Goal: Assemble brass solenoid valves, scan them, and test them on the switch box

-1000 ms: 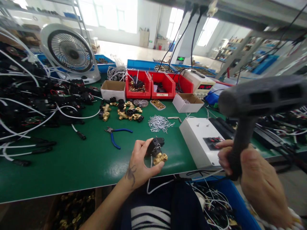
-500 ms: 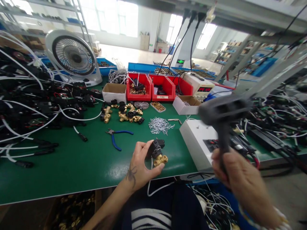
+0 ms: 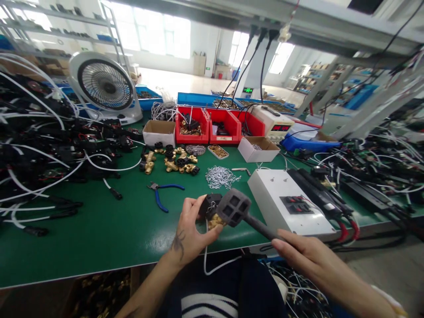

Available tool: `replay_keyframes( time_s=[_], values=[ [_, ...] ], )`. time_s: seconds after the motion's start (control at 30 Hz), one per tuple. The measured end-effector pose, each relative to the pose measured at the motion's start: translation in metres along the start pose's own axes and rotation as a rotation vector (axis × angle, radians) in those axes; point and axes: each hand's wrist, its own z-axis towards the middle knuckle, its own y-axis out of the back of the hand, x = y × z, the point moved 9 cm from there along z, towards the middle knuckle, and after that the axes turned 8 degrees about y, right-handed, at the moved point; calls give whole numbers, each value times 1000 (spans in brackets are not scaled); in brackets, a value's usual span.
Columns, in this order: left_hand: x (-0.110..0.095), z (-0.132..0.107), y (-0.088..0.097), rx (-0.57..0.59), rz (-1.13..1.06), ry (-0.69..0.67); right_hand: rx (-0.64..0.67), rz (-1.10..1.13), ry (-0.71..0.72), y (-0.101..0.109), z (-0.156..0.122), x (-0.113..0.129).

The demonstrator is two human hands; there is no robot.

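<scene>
My left hand is closed round a brass valve with a black top, holding it at the front of the green bench. A bent wire clip sits on the valve's black part, and a white cable hangs below. In my right hand is the handle of a dark grey mallet. The mallet's head is at the valve's right side and covers part of it; whether they touch I cannot tell. Beyond my hands lie loose wire clips in a heap and blue-handled cutters.
Brass fittings stand farther back, before red bins and a white carton. To the right is a white switch box. Cabled black units crowd the left, near a fan.
The mallet has come down and left from its raised position to the valve, with my right hand lower. My left hand still holds the valve, in nearly the same place.
</scene>
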Motion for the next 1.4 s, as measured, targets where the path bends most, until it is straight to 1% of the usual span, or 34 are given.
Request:
replay_keyframes(
  time_s=[0.03,0.1,0.13,0.17,0.2,0.23,0.3,0.33,0.37,0.4,0.5,0.53,0.57,0.6,0.67,0.7,0.73,0.8,0.87,0.93,0.97,1.0,1.03,1.13,1.17,1.2,1.23,1.3,1.33,1.37,1.4],
  values=[
    [-2,0,0,0,17,-15,-64,43,-2,7,0,1],
    [-6,-1,0,-5,66,-53,-273,155,-15,25,-3,2],
    [-7,-1,0,-11,81,-65,-357,182,-19,31,-4,2],
    [-7,-1,0,-16,86,-70,-392,166,-16,33,-4,2],
    [-6,0,0,-22,82,-66,-372,108,-5,30,-2,3],
    [-4,1,0,-23,70,-58,-303,23,11,23,1,5],
    [-2,1,1,-23,34,-38,-119,-164,41,6,6,5],
    [-1,2,1,-22,24,-34,-72,-231,57,3,6,6],
    [-1,1,1,-21,26,-35,-81,-265,68,5,5,7],
    [-2,1,0,-17,37,-44,-150,-269,76,13,3,8],
    [-5,-1,-1,-15,78,-70,-467,-180,60,41,-5,8],
    [-6,-1,-2,-15,77,-70,-515,-178,53,43,-6,6],
    [-6,-2,-2,-13,71,-68,-502,-211,54,40,-4,5],
    [-6,-2,-1,-12,63,-64,-437,-271,58,33,0,3],
    [-5,-1,0,-13,36,-46,-249,-412,67,15,8,-1],
    [-4,-1,0,-12,23,-35,-192,-456,71,11,9,-2],
    [-2,-1,0,-9,12,-24,-187,-470,74,12,9,-1],
    [0,-1,-1,0,12,-8,-303,-409,90,26,4,6],
    [1,-1,-1,4,30,-3,-420,-218,109,36,-2,13],
    [1,-1,-1,-2,40,-5,-463,24,110,34,-4,11],
    [0,-1,-1,-2,41,-8,-460,124,96,30,-3,8],
    [-1,-1,-1,-1,40,-14,-423,186,77,23,-1,4],
    [-2,-1,-1,0,38,-19,-350,200,55,14,1,0],
    [-4,-1,0,0,10,-20,-37,82,27,-9,6,-5],
    [-5,-1,0,1,4,-19,14,58,32,-10,6,-4],
    [-5,-1,0,1,4,-17,4,73,40,-5,5,-2],
    [-5,0,0,2,11,-16,-55,125,50,3,4,0],
    [-5,0,-1,3,37,-20,-236,270,75,21,2,3],
    [-5,-1,-1,4,45,-24,-300,322,74,25,1,2],
    [-4,-1,-1,5,47,-27,-308,339,56,24,1,0],
    [-4,-1,-1,5,44,-30,-259,314,23,18,3,-3]
  ],
)
